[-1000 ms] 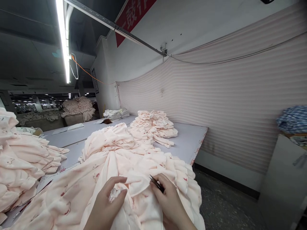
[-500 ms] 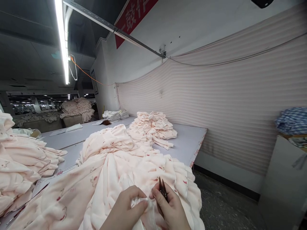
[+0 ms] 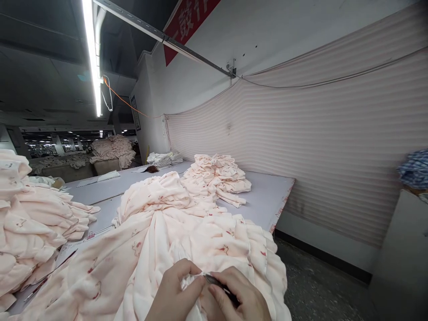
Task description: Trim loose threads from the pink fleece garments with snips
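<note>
My left hand [image 3: 180,287] pinches a bit of the pale pink printed fabric [image 3: 160,263] between thumb and fingers, near the bottom of the view. Close against it, my right hand [image 3: 239,296] is wrapped round a pair of dark thread snips [image 3: 222,287]. Their tips point left and meet the cloth edge at my left fingertips. The fingers hide most of the snips' body, and whether the blades are closed I cannot tell. The fabric spreads in soft folds under both hands, with small red and brown motifs.
Another pink fabric heap [image 3: 36,214] lies at the left, and a further pile [image 3: 217,176] sits farther back on the grey table [image 3: 267,191]. A thin pointed tool [image 3: 50,276] rests at the lower left. A cabinet [image 3: 394,249] bearing blue checked cloth [image 3: 414,169] stands right.
My right hand has turned the snips from pointing up to pointing left, bringing their tips to the cloth at my left fingers. The view has shifted slightly left.
</note>
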Demonstrator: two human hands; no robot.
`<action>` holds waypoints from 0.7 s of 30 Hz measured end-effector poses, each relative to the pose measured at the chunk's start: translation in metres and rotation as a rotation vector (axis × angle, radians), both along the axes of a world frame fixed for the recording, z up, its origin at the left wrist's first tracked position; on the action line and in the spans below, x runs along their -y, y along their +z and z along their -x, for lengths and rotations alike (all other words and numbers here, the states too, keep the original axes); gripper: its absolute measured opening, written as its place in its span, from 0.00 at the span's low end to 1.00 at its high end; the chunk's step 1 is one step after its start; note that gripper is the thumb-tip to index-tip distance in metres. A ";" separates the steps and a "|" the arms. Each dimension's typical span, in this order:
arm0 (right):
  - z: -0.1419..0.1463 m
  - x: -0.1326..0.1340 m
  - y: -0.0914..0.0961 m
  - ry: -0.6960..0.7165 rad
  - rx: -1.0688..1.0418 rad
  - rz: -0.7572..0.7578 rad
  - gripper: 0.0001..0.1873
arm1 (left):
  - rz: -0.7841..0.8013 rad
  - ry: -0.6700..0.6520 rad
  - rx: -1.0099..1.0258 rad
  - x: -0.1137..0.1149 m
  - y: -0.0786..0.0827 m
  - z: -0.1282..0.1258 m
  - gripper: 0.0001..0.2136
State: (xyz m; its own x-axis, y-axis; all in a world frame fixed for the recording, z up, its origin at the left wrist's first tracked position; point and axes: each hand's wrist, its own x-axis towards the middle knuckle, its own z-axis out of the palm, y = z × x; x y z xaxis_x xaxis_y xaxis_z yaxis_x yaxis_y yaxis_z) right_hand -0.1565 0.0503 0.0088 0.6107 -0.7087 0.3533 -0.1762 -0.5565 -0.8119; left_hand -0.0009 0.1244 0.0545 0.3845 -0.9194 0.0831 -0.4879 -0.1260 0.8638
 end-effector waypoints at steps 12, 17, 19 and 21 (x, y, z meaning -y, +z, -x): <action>-0.007 0.003 -0.007 0.006 0.144 -0.191 0.13 | -0.006 -0.037 0.082 -0.003 0.008 0.005 0.07; -0.010 -0.001 -0.018 0.082 0.206 -0.454 0.10 | 0.088 -0.131 0.265 -0.014 -0.009 -0.004 0.07; -0.008 -0.009 -0.019 0.125 0.165 -0.408 0.08 | 0.137 -0.097 0.518 -0.024 -0.020 -0.010 0.07; -0.005 -0.018 -0.021 0.135 0.158 -0.313 0.09 | 0.219 -0.044 0.789 -0.035 -0.030 -0.014 0.08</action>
